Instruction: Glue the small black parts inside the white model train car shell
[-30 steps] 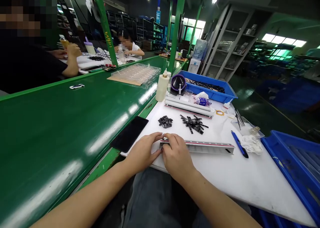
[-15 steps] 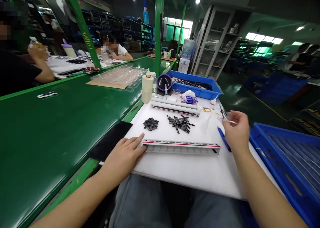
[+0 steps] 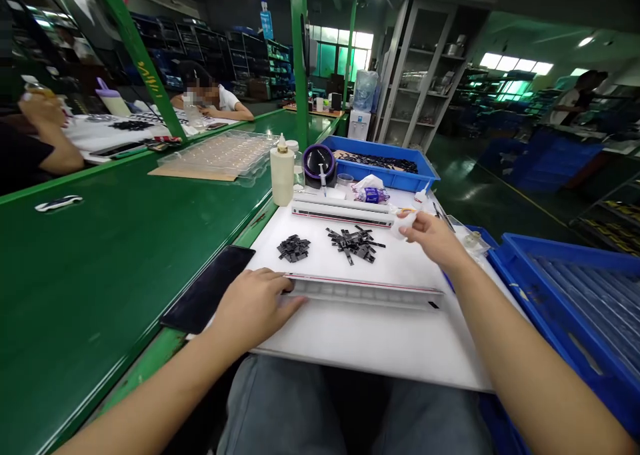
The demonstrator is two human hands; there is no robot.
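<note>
My left hand (image 3: 257, 305) is closed around the left end of a long white model train shell (image 3: 365, 294) with a thin red stripe. The shell is tilted so that its hollow, ribbed inside faces me. A small black piece sits at its right end. Over the right of the white board, my right hand (image 3: 434, 236) pinches a whitish, translucent piece (image 3: 401, 226), whose exact kind I cannot make out. Behind the held shell lie two piles of small black parts, a compact one (image 3: 294, 248) and a looser one (image 3: 355, 244). A second white train shell (image 3: 343, 211) stands farther back.
A cream bottle (image 3: 283, 175), a syringe (image 3: 323, 180) and a blue bin (image 3: 425, 178) of black parts stand at the back. Blue trays (image 3: 520, 288) are on the right. A black pad (image 3: 210, 285) lies left of the white board (image 3: 370, 348), beside the green bench (image 3: 90, 268).
My right hand has moved left and inward from the board's right edge, and now pinches the whitish piece. The train shell has tipped under my left hand, showing more of its inside.
</note>
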